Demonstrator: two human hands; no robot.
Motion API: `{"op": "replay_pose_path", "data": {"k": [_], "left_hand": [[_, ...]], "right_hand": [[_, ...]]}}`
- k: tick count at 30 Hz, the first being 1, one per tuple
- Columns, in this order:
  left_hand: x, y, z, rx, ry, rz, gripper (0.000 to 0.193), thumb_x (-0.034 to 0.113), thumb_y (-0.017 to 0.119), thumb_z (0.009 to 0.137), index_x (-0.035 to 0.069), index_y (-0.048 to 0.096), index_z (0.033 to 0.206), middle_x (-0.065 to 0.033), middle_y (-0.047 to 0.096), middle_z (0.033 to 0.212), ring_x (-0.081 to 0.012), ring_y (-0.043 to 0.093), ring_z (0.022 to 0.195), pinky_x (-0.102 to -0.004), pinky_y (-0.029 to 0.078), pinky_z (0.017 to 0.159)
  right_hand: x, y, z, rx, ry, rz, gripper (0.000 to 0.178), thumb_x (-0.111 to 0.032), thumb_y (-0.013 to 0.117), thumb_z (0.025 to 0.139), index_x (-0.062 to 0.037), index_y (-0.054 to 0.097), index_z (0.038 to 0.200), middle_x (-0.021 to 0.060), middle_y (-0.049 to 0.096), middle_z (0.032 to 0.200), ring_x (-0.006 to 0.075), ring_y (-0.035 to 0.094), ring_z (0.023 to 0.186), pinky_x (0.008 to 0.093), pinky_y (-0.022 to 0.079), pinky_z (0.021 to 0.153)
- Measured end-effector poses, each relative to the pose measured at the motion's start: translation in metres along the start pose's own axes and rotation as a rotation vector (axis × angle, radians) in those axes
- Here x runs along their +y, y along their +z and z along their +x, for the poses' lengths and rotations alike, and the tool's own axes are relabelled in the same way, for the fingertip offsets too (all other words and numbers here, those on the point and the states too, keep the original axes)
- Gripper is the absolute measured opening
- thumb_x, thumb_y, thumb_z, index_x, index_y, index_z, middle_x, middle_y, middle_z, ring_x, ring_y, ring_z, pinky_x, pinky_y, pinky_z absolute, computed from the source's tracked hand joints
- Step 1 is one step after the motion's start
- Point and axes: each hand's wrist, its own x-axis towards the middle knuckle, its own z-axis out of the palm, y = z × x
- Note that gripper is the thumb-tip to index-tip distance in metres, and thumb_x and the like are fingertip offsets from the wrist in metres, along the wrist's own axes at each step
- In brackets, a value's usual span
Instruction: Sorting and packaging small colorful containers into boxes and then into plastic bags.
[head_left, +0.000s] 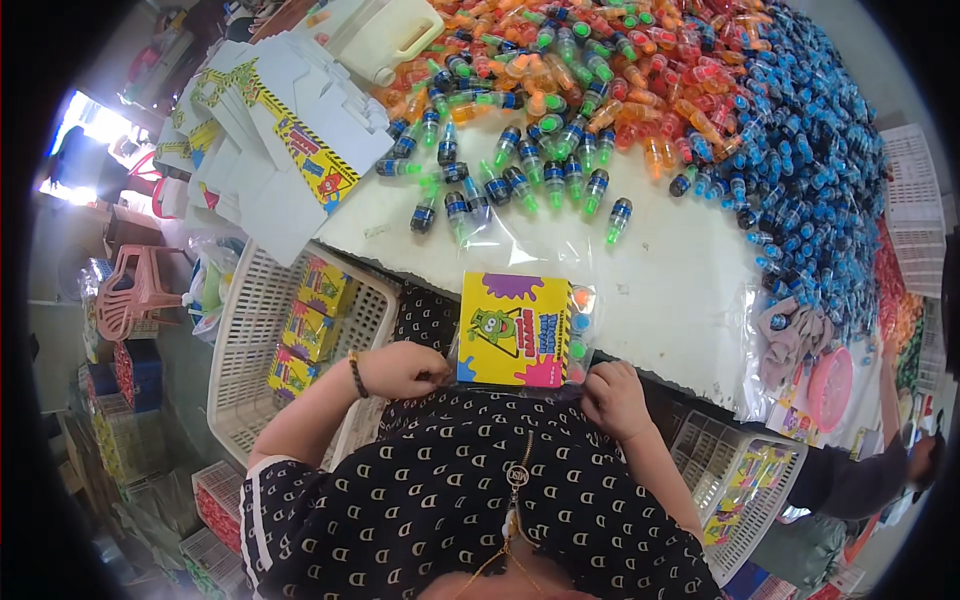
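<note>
A yellow printed box [505,345] with a green cartoon figure lies at the table's near edge, close to my body. Clear plastic film [525,247] surrounds it and spreads past its far side. Small coloured bottle ends [580,325] show along the box's right side. My left hand [405,371] is closed at the near left corner of the film, its fingertips curled around the edge. At the near right corner my right hand [613,398] is also closed, pinching the film. The box itself sits between my hands, and neither grips it directly.
Small capped bottles [555,175], green, orange and blue, heap across the table [660,290]. Flat printed cardboard [290,130] is stacked at far left beside a white jug [385,40]. White baskets [235,370] hold finished-looking boxes on both sides. Another person's arm [888,400] shows at right.
</note>
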Motion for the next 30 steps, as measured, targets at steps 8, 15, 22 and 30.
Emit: {"op": "replay_pose_path", "data": {"k": [8,15,22,30], "left_hand": [[-0.001,-0.003,0.044,0.388,-0.486,-0.632,0.056,0.025,0.060,0.092,-0.003,0.036,0.133,-0.0129,0.062,0.111,-0.0172,0.059,0.101,-0.0321,0.049,0.086],[0.016,0.044,0.055,0.822,-0.176,-1.450,0.085,0.016,0.073,0.083,-0.003,0.015,0.143,-0.0189,0.058,0.115,-0.0223,0.061,0.103,-0.0343,0.050,0.089],[-0.010,0.063,-0.005,0.932,0.132,-1.653,0.072,0.018,0.071,0.083,0.001,0.030,0.141,-0.0151,0.055,0.126,-0.0215,0.056,0.114,-0.0372,0.046,0.098],[-0.056,0.128,-0.154,1.733,0.152,-1.877,0.053,0.032,0.055,0.094,0.004,0.040,0.137,-0.0175,0.052,0.134,-0.0339,0.056,0.117,-0.0482,0.049,0.097]], "right_hand": [[-0.013,0.001,0.020,0.077,0.149,-0.010,0.028,-0.020,0.072,0.066,-0.0089,0.058,0.087,0.0074,0.056,0.087,0.0269,0.055,0.083,0.0393,0.040,0.078],[-0.003,0.026,0.021,0.079,-0.047,-0.065,0.017,-0.012,0.065,0.071,-0.0090,0.058,0.085,0.0054,0.051,0.075,0.0246,0.055,0.074,0.0394,0.041,0.074],[-0.009,0.017,0.030,0.008,-0.114,0.017,0.046,-0.017,0.078,0.069,-0.0103,0.062,0.111,0.0069,0.062,0.103,0.0237,0.058,0.101,0.0496,0.031,0.104],[0.004,0.034,0.073,0.075,-0.149,0.119,0.024,-0.006,0.059,0.087,-0.0066,0.059,0.111,0.0090,0.063,0.103,0.0264,0.059,0.095,0.0514,0.027,0.108]]}}
